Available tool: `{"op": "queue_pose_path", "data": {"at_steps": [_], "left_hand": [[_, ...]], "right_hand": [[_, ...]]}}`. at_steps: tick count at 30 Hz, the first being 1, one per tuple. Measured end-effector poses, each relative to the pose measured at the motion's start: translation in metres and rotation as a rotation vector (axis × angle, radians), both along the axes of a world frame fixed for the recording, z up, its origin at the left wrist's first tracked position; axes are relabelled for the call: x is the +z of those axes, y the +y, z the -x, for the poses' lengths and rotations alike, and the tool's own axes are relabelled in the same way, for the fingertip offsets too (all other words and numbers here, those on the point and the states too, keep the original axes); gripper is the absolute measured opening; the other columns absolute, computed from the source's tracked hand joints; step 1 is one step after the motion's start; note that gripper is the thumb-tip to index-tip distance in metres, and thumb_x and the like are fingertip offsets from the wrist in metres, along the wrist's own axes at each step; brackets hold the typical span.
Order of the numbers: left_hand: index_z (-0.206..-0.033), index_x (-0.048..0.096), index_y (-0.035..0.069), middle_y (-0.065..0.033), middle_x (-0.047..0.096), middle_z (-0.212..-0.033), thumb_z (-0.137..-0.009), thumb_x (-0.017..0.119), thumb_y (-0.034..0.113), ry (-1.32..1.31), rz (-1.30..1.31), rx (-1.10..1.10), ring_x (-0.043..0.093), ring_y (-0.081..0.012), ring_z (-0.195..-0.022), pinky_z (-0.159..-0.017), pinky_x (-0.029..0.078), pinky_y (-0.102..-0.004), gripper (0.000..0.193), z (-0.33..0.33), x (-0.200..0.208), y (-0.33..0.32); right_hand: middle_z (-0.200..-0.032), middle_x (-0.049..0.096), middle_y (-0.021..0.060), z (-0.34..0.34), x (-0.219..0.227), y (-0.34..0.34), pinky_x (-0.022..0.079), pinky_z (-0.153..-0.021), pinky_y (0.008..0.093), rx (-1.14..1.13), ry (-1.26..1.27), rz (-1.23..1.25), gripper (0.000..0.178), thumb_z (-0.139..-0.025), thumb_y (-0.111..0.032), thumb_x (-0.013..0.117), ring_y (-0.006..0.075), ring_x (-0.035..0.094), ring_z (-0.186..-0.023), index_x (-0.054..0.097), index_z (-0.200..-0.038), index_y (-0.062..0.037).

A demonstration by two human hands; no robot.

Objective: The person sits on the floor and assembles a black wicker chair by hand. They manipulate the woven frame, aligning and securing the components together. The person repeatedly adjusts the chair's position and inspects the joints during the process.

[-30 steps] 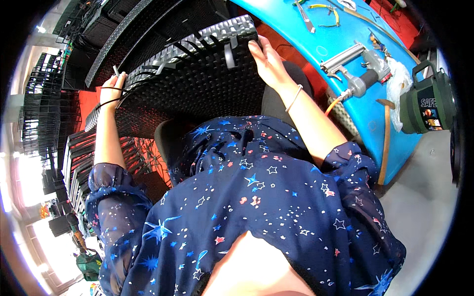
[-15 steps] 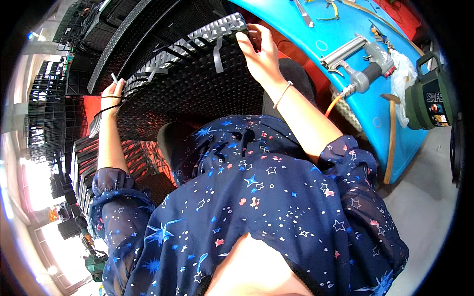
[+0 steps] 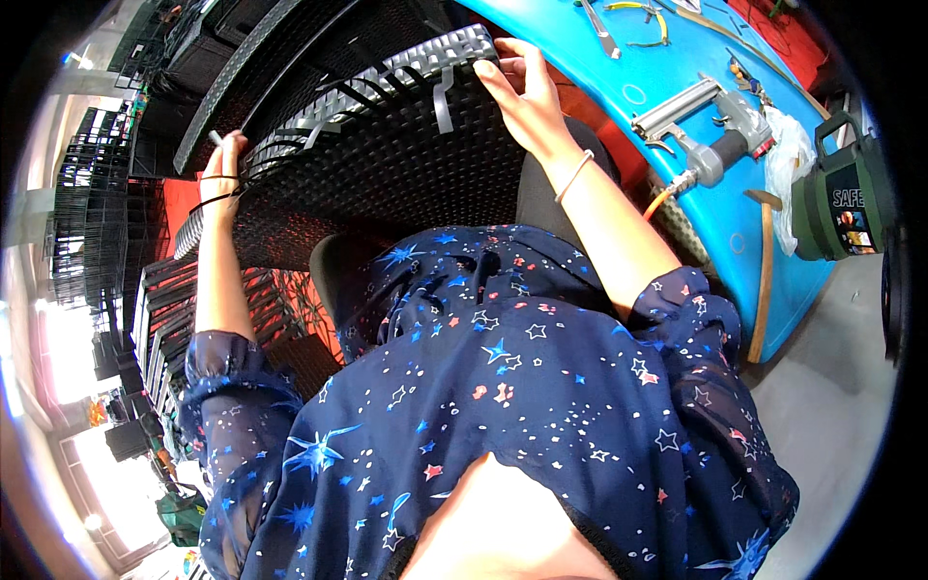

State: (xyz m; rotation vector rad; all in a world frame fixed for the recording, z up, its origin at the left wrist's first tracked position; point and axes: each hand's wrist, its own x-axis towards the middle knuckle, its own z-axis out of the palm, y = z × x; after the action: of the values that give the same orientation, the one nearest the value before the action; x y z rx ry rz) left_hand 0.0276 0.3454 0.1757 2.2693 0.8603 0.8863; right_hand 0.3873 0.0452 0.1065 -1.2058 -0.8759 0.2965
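Head view, and straight to the grip: the right hand [image 3: 530, 97] has the woven panel [image 3: 387, 155] by its upper right corner, thumb on the near face and fingers round the edge. Over at the panel's left end, the left hand [image 3: 222, 169] has its fingers closed on a pale strip [image 3: 216, 138], its tip poking out above them, while a dark strip [image 3: 215, 201] runs across the wrist. Whether those fingers also pinch the panel, I cannot tell. The panel itself stands tilted just beyond the lap, black across its face, silvery along the top edge, and there's a loose grey tail [image 3: 443, 104] dangling near the right corner! Behind it, more black woven pieces [image 3: 227, 97]; down to the left, black frames [image 3: 164, 324] over red floor. Swing right to the blue table [image 3: 710, 227]: an air tool [image 3: 742, 121] with an orange hose [image 3: 659, 205], a hammer [image 3: 767, 275] near the edge, yellow-handled pliers [image 3: 661, 27] further up, and a clear plastic bag [image 3: 785, 174] beside a green case [image 3: 836, 198].
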Motion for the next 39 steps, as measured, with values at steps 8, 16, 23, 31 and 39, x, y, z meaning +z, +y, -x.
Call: {"op": "queue_pose_path", "data": {"at_steps": [8, 16, 23, 31, 39], "left_hand": [[-0.127, 0.055, -0.003, -0.0192, 0.061, -0.128, -0.097, 0.062, 0.000, -0.383, -0.842, 0.206, 0.063, -0.0237, -0.111, -0.092, 0.051, -0.0316, 0.031, -0.042, 0.089, -0.161], [-0.120, 0.064, 0.004, -0.0155, 0.070, -0.109, -0.093, 0.064, 0.011, 0.080, -0.468, -0.382, 0.067, -0.0347, -0.101, -0.088, 0.054, -0.0387, 0.028, -0.154, 0.083, -0.238], [-0.124, 0.065, 0.009, -0.0161, 0.069, -0.113, -0.103, 0.049, 0.037, 0.332, -0.465, -0.233, 0.065, -0.0357, -0.107, -0.093, 0.051, -0.0430, 0.038, -0.205, 0.035, -0.156], [-0.116, 0.066, 0.010, -0.0170, 0.071, -0.105, -0.103, 0.045, 0.047, 0.492, -0.305, -0.179, 0.066, -0.0369, -0.103, -0.090, 0.051, -0.0451, 0.044, -0.225, 0.038, -0.148], [-0.116, 0.068, 0.010, -0.0178, 0.072, -0.103, -0.102, 0.043, 0.051, 0.466, -0.302, -0.139, 0.068, -0.0357, -0.101, -0.090, 0.053, -0.0453, 0.050, -0.229, 0.036, -0.155]], "right_hand": [[-0.125, 0.057, 0.0095, -0.008, 0.005, -0.015, 0.052, -0.096, 0.0341, 0.231, -0.220, 0.019, 0.073, -0.094, -0.017, 0.072, 0.0173, 0.062, -0.110, 0.033, -0.156, -0.0240], [-0.125, 0.060, 0.0087, -0.001, 0.012, -0.016, 0.053, -0.096, 0.0322, 0.215, -0.219, 0.072, 0.080, -0.089, -0.008, 0.075, 0.0171, 0.063, -0.112, 0.032, -0.155, -0.0227], [-0.120, 0.062, 0.0086, 0.003, 0.011, -0.012, 0.054, -0.093, 0.0317, 0.239, -0.152, 0.040, 0.080, -0.090, -0.010, 0.075, 0.0154, 0.063, -0.105, 0.031, -0.156, -0.0214], [-0.123, 0.061, 0.0123, -0.001, 0.007, -0.015, 0.052, -0.097, 0.0338, 0.103, -0.212, 0.009, 0.072, -0.091, -0.013, 0.075, 0.0190, 0.062, -0.111, 0.037, -0.153, -0.0129], [-0.116, 0.064, 0.0116, 0.009, 0.032, -0.052, 0.052, -0.094, 0.0343, -0.284, -0.538, 0.046, 0.037, -0.087, -0.009, 0.075, 0.0248, 0.064, -0.108, 0.067, -0.123, -0.0062]]}}
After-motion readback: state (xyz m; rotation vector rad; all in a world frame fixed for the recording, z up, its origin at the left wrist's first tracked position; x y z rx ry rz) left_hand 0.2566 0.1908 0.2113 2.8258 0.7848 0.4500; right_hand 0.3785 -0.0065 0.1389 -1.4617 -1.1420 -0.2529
